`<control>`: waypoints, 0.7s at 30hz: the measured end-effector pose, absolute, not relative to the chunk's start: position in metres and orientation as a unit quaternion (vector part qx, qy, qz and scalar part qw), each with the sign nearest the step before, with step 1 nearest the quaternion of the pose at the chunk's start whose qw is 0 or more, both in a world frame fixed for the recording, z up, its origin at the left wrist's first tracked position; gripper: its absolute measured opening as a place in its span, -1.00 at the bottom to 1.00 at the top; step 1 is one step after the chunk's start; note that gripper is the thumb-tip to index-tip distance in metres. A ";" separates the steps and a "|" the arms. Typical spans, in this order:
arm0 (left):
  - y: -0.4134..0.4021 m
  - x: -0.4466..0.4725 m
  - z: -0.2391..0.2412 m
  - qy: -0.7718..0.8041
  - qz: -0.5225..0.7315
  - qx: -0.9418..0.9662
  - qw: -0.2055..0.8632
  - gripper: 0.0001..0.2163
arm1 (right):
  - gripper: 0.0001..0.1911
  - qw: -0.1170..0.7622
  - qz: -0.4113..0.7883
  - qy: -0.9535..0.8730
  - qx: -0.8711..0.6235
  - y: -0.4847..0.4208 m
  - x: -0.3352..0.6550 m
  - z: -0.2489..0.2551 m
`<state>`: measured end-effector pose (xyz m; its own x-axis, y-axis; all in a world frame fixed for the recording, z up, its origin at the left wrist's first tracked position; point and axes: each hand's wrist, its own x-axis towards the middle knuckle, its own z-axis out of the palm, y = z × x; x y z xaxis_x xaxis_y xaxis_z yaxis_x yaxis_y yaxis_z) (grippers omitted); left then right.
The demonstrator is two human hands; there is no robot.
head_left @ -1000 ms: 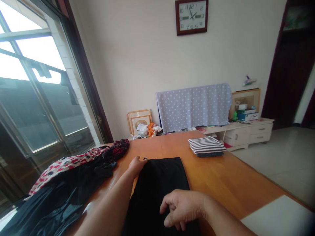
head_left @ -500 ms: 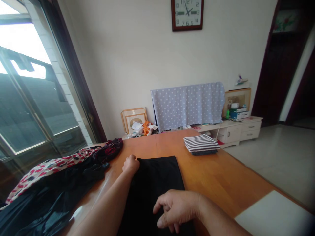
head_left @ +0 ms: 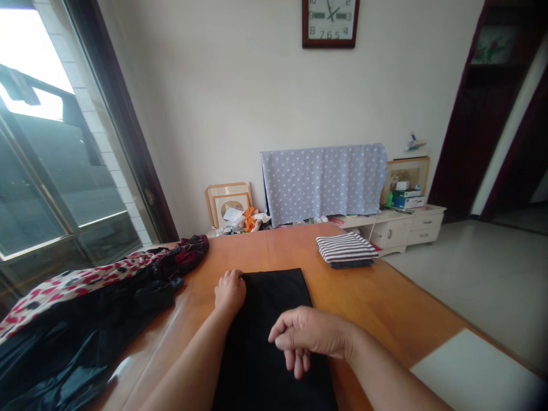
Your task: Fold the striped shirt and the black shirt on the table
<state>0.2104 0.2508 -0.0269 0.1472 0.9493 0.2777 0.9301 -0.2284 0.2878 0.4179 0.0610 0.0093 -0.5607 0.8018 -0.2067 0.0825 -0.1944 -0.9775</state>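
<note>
A folded black garment [head_left: 269, 325] lies lengthwise on the wooden table in front of me, its far edge fairly straight. My left hand [head_left: 230, 291] rests at the garment's far left corner, fingers curled over the edge; the thumb is mostly hidden. Over the middle of the black cloth hovers my right hand [head_left: 306, 337], palm down and empty. Its fingers are loosely bent and apart, with thumb and index finger close together.
A folded striped garment on a dark one [head_left: 346, 250] sits at the table's far right. Loose dark clothes [head_left: 98, 319] and a red-spotted cloth [head_left: 77, 285] cover the left side. A pale sheet [head_left: 475, 371] lies at the right edge of the wooden table [head_left: 385, 308].
My right hand has risen slightly away from me over the black garment. The left hand stays at the corner, its fingers now laid further over the edge. The view has shifted slightly.
</note>
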 end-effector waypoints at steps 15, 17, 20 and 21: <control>0.252 0.208 -0.035 0.591 0.218 0.776 0.036 -0.70 | -0.60 0.655 0.271 -0.350 -0.612 0.091 0.443 -0.001; 0.251 0.208 -0.035 0.586 0.222 0.779 0.028 -0.69 | -0.60 0.639 0.241 -0.372 -0.628 0.089 0.438 0.008; 0.249 0.208 -0.034 0.588 0.217 0.779 0.019 -0.69 | -0.64 0.595 0.233 -0.391 -0.662 0.092 0.434 0.014; 0.248 0.208 -0.034 0.590 0.213 0.778 0.021 -0.69 | -0.67 0.573 0.241 -0.396 -0.676 0.095 0.435 0.014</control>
<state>0.2079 0.2481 -0.0339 0.2119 0.9277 0.3074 0.9101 -0.3019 0.2837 0.4345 0.0949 0.0136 0.5713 0.8107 0.1282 0.2586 -0.0295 -0.9655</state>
